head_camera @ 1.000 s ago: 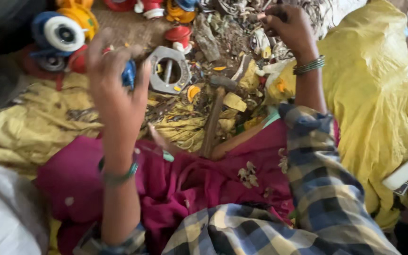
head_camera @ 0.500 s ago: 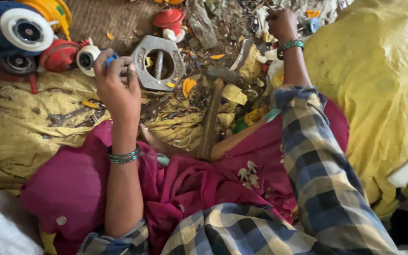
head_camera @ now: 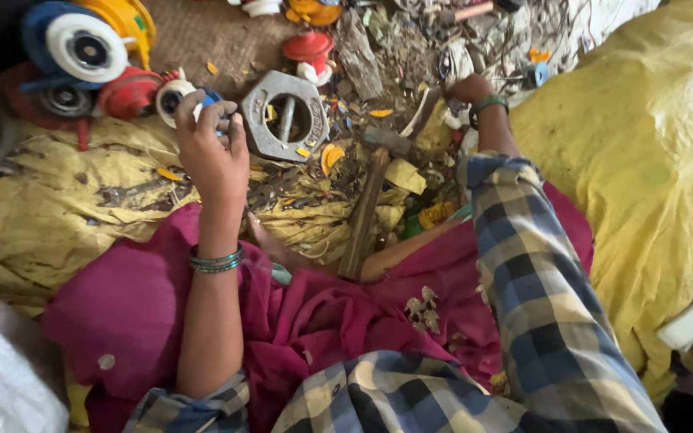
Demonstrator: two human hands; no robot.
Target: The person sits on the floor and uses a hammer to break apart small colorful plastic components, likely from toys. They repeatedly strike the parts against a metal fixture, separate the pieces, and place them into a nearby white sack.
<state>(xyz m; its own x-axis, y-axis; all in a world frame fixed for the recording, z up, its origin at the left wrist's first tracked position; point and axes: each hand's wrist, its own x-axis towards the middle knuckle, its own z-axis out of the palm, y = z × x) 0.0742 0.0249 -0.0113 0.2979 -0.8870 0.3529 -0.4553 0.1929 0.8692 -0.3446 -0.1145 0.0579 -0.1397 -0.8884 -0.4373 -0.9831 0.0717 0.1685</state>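
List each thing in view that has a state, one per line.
left hand: raised, grip shut on small blue piece
right hand: down in the scrap pile, contents hidden
hammer: lying flat, untouched
grey metal plate: lying flat, bolt in its hole
blue and white wheel: on its side

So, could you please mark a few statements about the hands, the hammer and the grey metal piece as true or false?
1. The left hand grips a small blue and white part. True.
2. The hammer is held in the right hand. False: it lies on the pile between the two hands, and neither hand touches it.
3. The grey metal piece has a round hole in its middle. True.
4. The right hand is raised clear of the scrap. False: it reaches down into the scrap pile.
5. Both wrists are bare. False: each wears green bangles.
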